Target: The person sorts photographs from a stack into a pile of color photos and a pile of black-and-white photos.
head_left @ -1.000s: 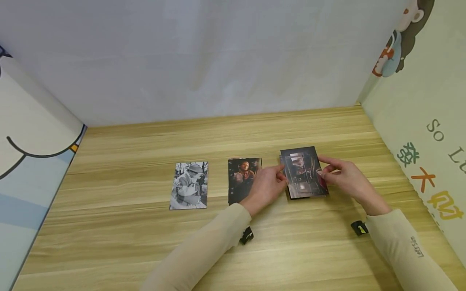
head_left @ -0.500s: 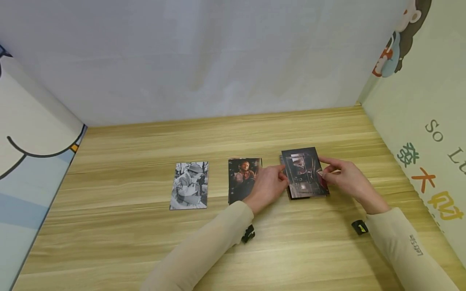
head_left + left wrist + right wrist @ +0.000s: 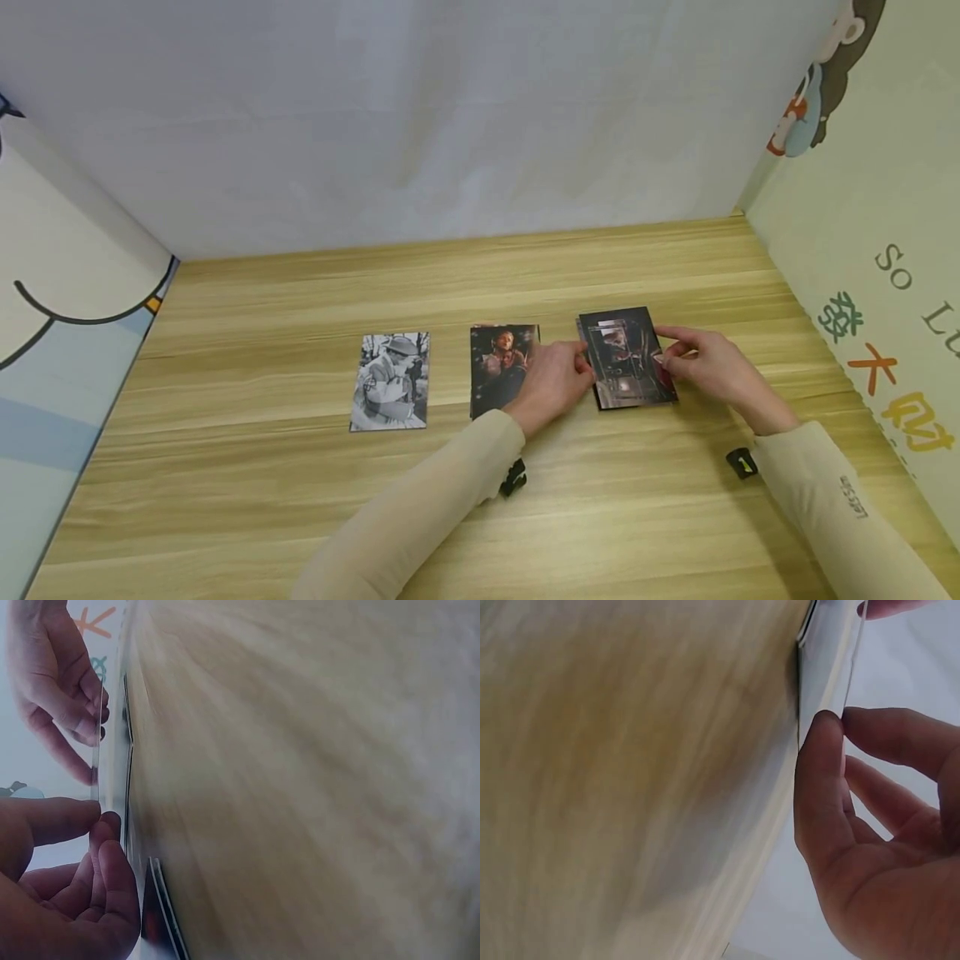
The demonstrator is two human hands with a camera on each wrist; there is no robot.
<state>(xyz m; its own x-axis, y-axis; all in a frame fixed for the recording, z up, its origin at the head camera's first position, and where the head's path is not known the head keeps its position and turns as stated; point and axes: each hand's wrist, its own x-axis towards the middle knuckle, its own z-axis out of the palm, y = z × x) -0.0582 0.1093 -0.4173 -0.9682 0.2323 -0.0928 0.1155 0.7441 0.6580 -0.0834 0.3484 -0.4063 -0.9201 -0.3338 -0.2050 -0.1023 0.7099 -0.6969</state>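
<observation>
My left hand (image 3: 551,383) and right hand (image 3: 716,371) pinch a dark photo card (image 3: 626,358) by its left and right edges. The card shows a dim interior scene. Seen edge-on in the left wrist view, it hovers flat just above a thin stack of cards (image 3: 129,769), with a narrow gap between. In the right wrist view, thumb and fingertips grip the card's thin edge. A second stack, topped by a dark photo card of a lit figure (image 3: 498,354), lies under my left forearm's side, partly hidden by that hand.
At the left lies a black-and-white photo card (image 3: 390,383) of a figure in a hat. All rest on a wood-grain table (image 3: 262,492). A pale curtain-like wall (image 3: 450,125) stands behind, and printed panels flank both sides. Black wrist-strap parts (image 3: 742,462) hang by the sleeves.
The held photo card has shifted slightly down and lines up more closely with the stack beneath it. Both hands keep their pinch and have barely moved.
</observation>
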